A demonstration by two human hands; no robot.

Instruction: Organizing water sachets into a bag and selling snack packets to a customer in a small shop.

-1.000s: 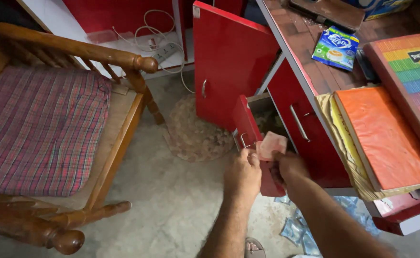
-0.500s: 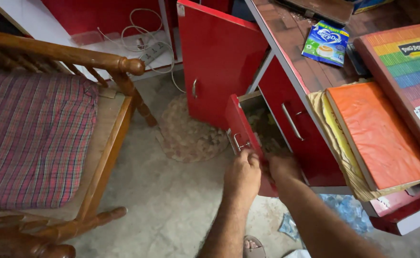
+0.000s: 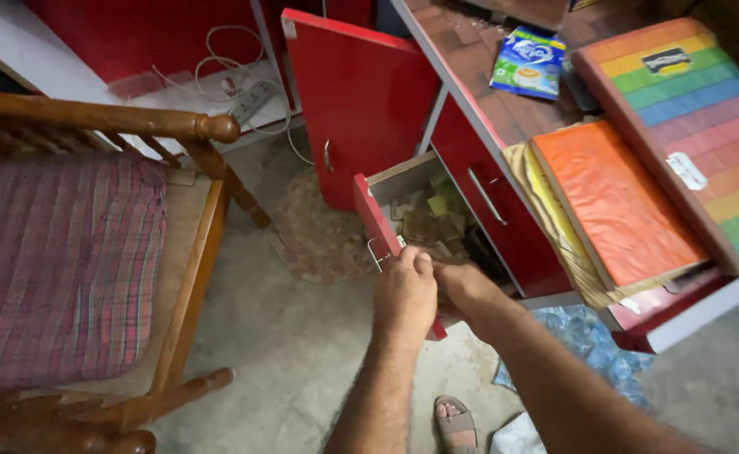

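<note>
Up and to the right of the hands, the brown desk top (image 3: pixel 504 109) carries a blue-and-white packet (image 3: pixel 527 60), lying flat well above them. Nearer the right hand (image 3: pixel 463 287), just to its right, an orange folder (image 3: pixel 613 202) rests on yellowish papers (image 3: pixel 554 235) (their edges stick out past the desk's front). Beside it, farther right, lies a flat box with rainbow stripes (image 3: pixel 697 126). Below both hands is the grey concrete floor (image 3: pixel 302 345). On it, left of the left hand (image 3: pixel 405 290), stands a wooden chair (image 3: pixel 176 252); a worn mat (image 3: pixel 319 231) lies just above-left, and crumpled blue plastic (image 3: pixel 588 336) to the lower right.
</note>
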